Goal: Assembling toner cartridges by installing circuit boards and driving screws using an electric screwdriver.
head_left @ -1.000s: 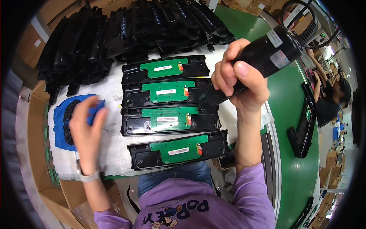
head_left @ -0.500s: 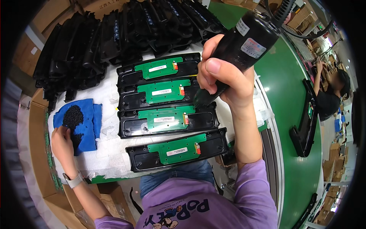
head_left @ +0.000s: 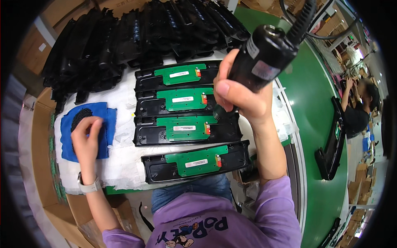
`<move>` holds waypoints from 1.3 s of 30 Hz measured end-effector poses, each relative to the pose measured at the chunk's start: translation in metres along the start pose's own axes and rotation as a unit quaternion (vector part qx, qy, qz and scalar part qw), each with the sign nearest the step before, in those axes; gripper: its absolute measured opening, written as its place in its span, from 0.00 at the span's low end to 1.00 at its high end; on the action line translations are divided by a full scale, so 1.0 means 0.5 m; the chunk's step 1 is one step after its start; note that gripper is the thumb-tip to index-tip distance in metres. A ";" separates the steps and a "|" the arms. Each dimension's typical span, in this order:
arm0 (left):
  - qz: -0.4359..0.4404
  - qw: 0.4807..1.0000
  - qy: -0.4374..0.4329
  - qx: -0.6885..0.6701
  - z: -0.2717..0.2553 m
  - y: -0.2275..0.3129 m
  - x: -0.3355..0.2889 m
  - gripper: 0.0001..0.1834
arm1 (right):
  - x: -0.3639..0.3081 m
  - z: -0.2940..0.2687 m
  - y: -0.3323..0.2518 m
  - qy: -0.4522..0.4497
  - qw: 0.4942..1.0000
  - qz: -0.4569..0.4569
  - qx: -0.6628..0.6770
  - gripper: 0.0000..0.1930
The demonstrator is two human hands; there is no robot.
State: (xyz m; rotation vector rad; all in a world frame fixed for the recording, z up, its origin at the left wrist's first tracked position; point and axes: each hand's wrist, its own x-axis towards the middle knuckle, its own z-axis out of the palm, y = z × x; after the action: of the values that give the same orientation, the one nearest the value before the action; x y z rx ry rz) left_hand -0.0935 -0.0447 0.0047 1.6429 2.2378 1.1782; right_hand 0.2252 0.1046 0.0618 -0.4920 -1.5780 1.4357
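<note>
My right hand [head_left: 248, 101] is wrapped round a black electric screwdriver [head_left: 264, 53]. The tool slants down to the left, its tip by the right end of the third panel [head_left: 153, 130]. That panel is black plastic with a green circuit board [head_left: 186, 133] on it. Over a blue cloth [head_left: 108, 134], my left hand [head_left: 85, 140] has thumb and fingers drawn together. Whatever is between them is too small to make out. A heap of tiny black screws [head_left: 81, 117] lies on the cloth, partly covered by this hand.
Similar panels with boards lie above, and a nearer panel [head_left: 155, 170] sits slightly tilted. Black plastic housings [head_left: 95, 53] are piled behind. To the right runs a green surface [head_left: 306, 165] carrying another housing [head_left: 331, 153]. A co-worker [head_left: 359, 107] is at far right.
My left hand has moved right and up over the cloth, its fingers now drawn together above the screws. The screwdriver remains in my right hand, its body slightly lower in the picture.
</note>
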 end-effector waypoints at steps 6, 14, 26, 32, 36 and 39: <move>-0.017 0.956 -0.139 -0.259 0.080 0.116 -0.013 0.06 | -0.015 0.011 -0.002 -0.003 0.999 -0.036 0.027 0.13; -0.050 0.884 -0.262 -0.383 0.126 0.203 -0.036 0.05 | 0.002 0.013 -0.030 -0.123 0.907 -0.189 0.355 0.17; -0.053 0.880 -0.269 -0.388 0.145 0.190 -0.045 0.05 | -0.005 0.028 -0.007 -0.111 0.911 -0.169 0.360 0.15; 0.004 0.924 -0.240 -0.297 0.141 0.197 -0.052 0.05 | -0.008 0.052 -0.012 -0.047 0.939 -0.127 0.315 0.15; -0.046 0.903 -0.219 -0.366 0.149 0.185 -0.058 0.05 | 0.003 0.058 -0.005 0.027 0.930 -0.111 0.350 0.12; -0.049 0.894 -0.241 -0.375 0.143 0.179 -0.056 0.06 | 0.008 0.062 0.003 0.035 0.924 -0.084 0.372 0.12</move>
State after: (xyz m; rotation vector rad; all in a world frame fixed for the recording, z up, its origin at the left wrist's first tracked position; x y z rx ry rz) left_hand 0.0224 -0.0226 0.0042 1.2808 1.2985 1.2116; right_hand 0.1974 0.0905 0.0650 0.0446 -0.8814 1.7177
